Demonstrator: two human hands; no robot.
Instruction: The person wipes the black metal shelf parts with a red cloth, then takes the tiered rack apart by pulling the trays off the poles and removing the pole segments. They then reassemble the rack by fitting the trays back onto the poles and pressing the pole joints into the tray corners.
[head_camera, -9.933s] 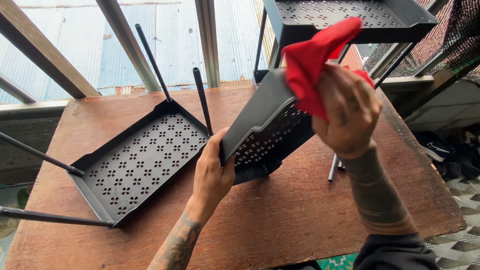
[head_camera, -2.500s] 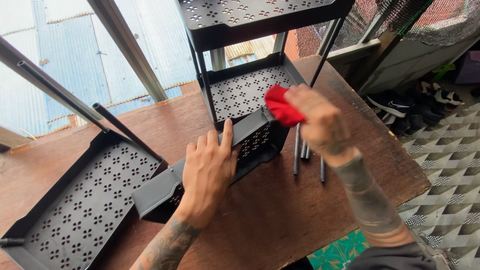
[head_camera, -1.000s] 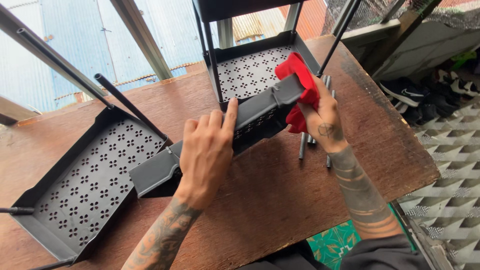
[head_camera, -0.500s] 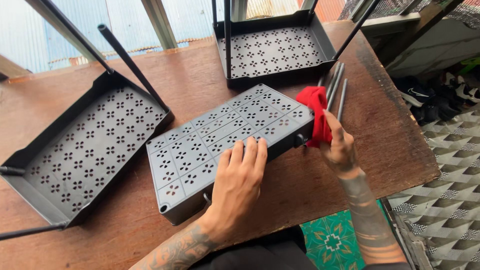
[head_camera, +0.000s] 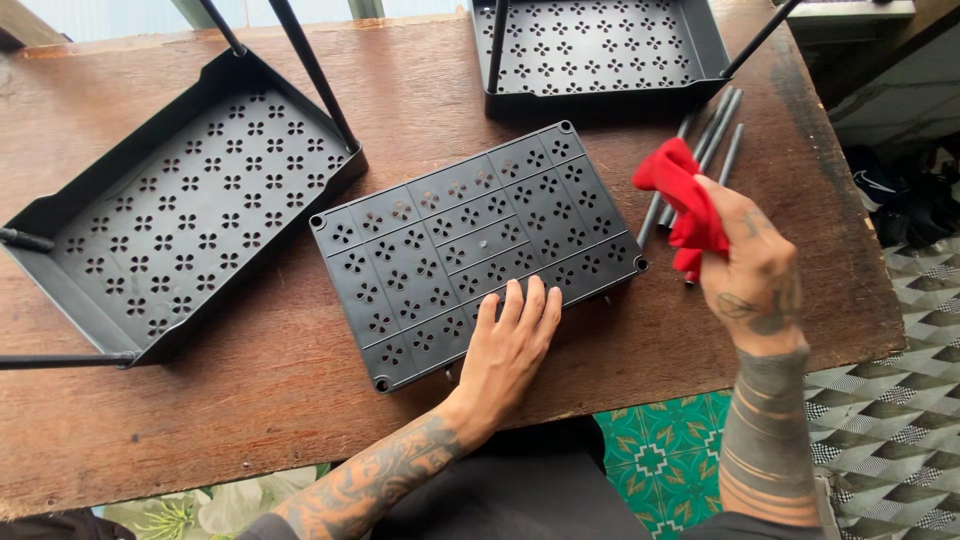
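A dark grey perforated plastic shelf tray (head_camera: 450, 235) lies upside down, flat on the wooden table (head_camera: 300, 400). My left hand (head_camera: 510, 345) rests palm down on its near edge, fingers spread. My right hand (head_camera: 745, 265) hovers just right of the tray, gripping a bunched red cloth (head_camera: 685, 205). Under the cloth and hand lie several dark metal rods (head_camera: 715, 130) on the table.
A second perforated tray (head_camera: 180, 215) with thin poles fitted sits at the left. A third tray (head_camera: 600, 50) with poles stands at the back. Shoes (head_camera: 900, 195) and patterned floor mats (head_camera: 880, 430) lie right of the table edge.
The tray went from tilted on its edge to lying flat upside down. My right hand with the cloth has lifted off its right end. The view has tipped further down.
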